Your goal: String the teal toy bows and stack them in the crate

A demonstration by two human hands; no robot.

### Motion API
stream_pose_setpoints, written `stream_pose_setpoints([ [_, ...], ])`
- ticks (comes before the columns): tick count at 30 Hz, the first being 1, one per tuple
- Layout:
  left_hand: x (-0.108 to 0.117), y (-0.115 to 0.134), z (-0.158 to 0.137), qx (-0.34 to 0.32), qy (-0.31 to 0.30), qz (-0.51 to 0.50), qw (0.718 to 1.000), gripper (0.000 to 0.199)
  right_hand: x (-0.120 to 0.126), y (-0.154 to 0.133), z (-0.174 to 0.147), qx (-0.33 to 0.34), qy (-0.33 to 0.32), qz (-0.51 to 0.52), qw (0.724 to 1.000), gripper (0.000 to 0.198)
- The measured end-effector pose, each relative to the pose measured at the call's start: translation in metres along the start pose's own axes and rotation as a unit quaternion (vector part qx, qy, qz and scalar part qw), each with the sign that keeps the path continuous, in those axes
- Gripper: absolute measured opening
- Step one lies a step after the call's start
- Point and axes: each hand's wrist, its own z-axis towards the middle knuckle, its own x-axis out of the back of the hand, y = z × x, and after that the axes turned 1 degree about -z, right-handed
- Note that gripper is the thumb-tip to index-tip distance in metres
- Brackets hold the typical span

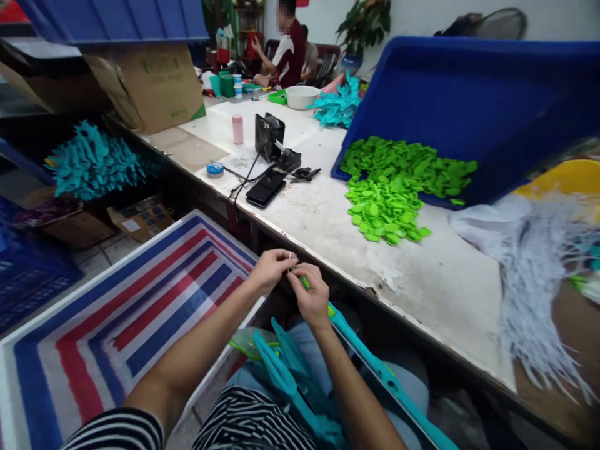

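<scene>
In front of the table edge, my left hand (272,270) and my right hand (310,292) meet with fingertips pinched close together. A short thin white strand shows at my left fingertips; its full length is hidden. My right fingers close on a small bright green plastic piece (305,283), mostly covered by the hand. Across my lap lie long teal plastic parts (281,369), and another long teal strip (375,369) with green spots passes under my right forearm.
Green plastic pieces (389,194) spill from a tipped blue bin (450,94). White cords (534,275) hang over the table's right side. A phone (266,187), small fan (269,134) and pliers (305,174) lie ahead. A striped lined tray (135,300) stands left. A person (290,53) sits behind.
</scene>
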Motion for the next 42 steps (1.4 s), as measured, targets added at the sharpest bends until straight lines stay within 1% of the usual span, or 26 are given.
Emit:
stream_pose_setpoints([
  [2,0.004,0.007,-0.003,-0.087,0.027,0.126,0.988,0.010,-0.002,0.009,-0.003,-0.041,0.008,0.016,0.999,0.020],
  [3,0.004,0.008,-0.006,-0.117,0.039,0.159,0.980,0.010,-0.002,0.012,-0.003,-0.061,0.012,0.024,0.998,0.020],
  [4,0.003,0.008,-0.008,-0.127,0.049,0.160,0.978,0.009,-0.002,0.015,-0.002,-0.078,0.015,0.035,0.996,0.020],
  [5,0.000,0.008,-0.011,-0.117,0.056,0.131,0.983,0.007,-0.001,0.016,-0.001,-0.093,0.018,0.047,0.994,0.020],
  [6,-0.003,0.006,-0.013,-0.092,0.059,0.083,0.991,0.006,-0.001,0.016,0.000,-0.104,0.022,0.059,0.993,0.019],
  [7,-0.006,0.004,-0.015,-0.059,0.060,0.026,0.996,0.009,-0.002,0.016,0.002,-0.113,0.030,0.069,0.991,0.019],
  [9,-0.010,0.002,-0.015,0.009,0.054,-0.069,0.996,0.020,-0.002,0.013,0.004,-0.116,0.052,0.072,0.989,0.018],
  [11,-0.011,0.001,-0.013,0.051,0.041,-0.111,0.992,0.028,-0.001,0.010,0.008,-0.098,0.078,0.059,0.990,0.017],
  [14,-0.008,0.003,-0.011,0.079,0.009,-0.124,0.989,0.036,-0.001,0.009,0.013,-0.061,0.102,0.044,0.992,0.016],
  [17,-0.005,0.004,-0.008,0.099,-0.017,-0.139,0.985,0.045,0.000,0.013,0.017,-0.042,0.092,0.052,0.994,0.015],
  [21,-0.003,0.002,-0.003,0.105,-0.021,-0.164,0.981,0.050,0.000,0.023,0.020,-0.018,0.061,0.047,0.997,0.018],
  [26,-0.006,0.004,-0.003,0.113,-0.013,-0.151,0.982,0.036,0.002,0.027,0.023,0.019,0.033,0.007,0.999,0.024],
  [30,-0.014,0.009,-0.004,0.118,0.025,-0.144,0.982,0.023,0.002,0.025,0.025,0.031,-0.005,-0.007,0.999,0.029],
  [32,-0.019,0.011,-0.003,0.109,0.048,-0.143,0.983,0.020,0.003,0.024,0.026,0.047,0.004,-0.018,0.999,0.029],
  [34,-0.022,0.013,-0.002,0.105,0.058,-0.144,0.982,0.018,0.006,0.023,0.027,0.073,0.021,-0.033,0.997,0.025],
  [36,-0.023,0.014,0.001,0.120,0.050,-0.153,0.980,0.015,0.010,0.024,0.029,0.098,0.021,-0.044,0.994,0.020],
  [39,-0.019,0.014,0.002,0.149,0.024,-0.167,0.974,0.010,0.017,0.028,0.034,0.122,-0.004,-0.047,0.991,0.016],
  [42,-0.013,0.013,-0.003,0.127,-0.021,-0.163,0.978,0.003,0.020,0.028,0.035,0.145,-0.007,-0.068,0.987,0.014],
])
